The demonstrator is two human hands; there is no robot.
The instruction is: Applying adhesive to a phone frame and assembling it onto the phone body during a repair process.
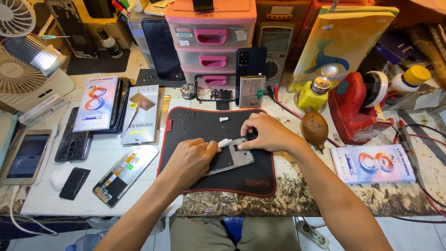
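An opened phone frame (234, 159) lies on a black mat with a red border (260, 179) in the middle of the workbench. My left hand (188, 160) rests on the frame's left side and grips a small white tool (224, 142) whose tip points at the frame's top edge. My right hand (265, 133) pinches the frame's upper right corner with its fingertips. A tiny white piece (224, 119) lies on the mat just above both hands.
Phone screens and boxed displays (96, 103) lie left of the mat, a loose display panel (125, 174) at front left. Pink drawers (211, 42) stand behind. A brown rubber blower (314, 128), yellow bottle (312, 95) and red device (355, 109) sit right.
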